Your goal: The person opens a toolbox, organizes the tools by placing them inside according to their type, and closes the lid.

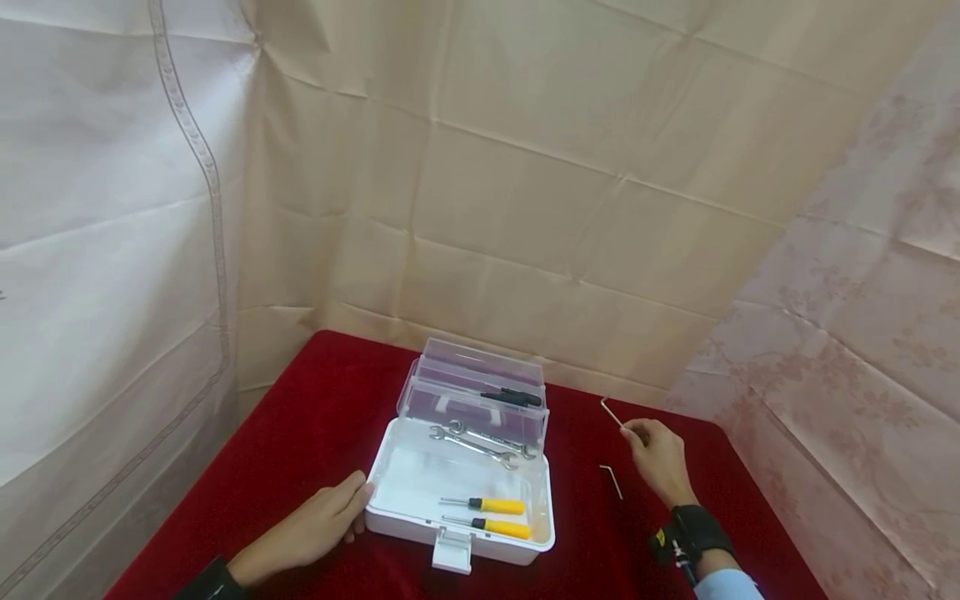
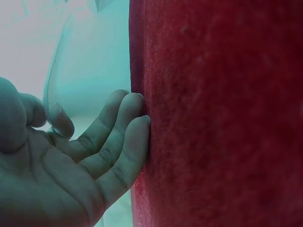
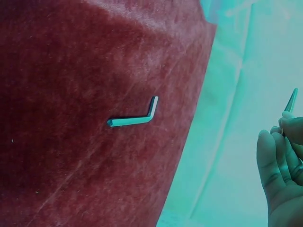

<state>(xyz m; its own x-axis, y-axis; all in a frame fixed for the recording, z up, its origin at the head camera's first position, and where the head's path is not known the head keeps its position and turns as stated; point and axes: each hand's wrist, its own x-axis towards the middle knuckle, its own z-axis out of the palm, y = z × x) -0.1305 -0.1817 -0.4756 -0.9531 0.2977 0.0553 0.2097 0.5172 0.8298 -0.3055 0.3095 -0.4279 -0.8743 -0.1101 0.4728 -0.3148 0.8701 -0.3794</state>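
My right hand (image 1: 660,458) pinches a hex key (image 1: 611,412) by one end, raised over the right side of the table, its bent end pointing away. A second hex key (image 1: 612,481) lies on the cloth left of that hand; the right wrist view shows its L shape. My left hand (image 1: 318,521) grips the front left corner of an open white toolbox (image 1: 450,533), thumb side at the rim and other fingers low along the outer wall. Inside lie two open-end wrenches (image 1: 476,447) at the back and two yellow-handled screwdrivers (image 1: 501,506) at the front.
The clear lid (image 1: 480,358) leans back behind the box, with black-handled tools (image 1: 513,397) in its compartment. The box's front latch (image 1: 452,550) hangs down. Red cloth (image 1: 300,417) covers the table; beige and patterned curtains (image 1: 525,208) enclose it at the back and sides.
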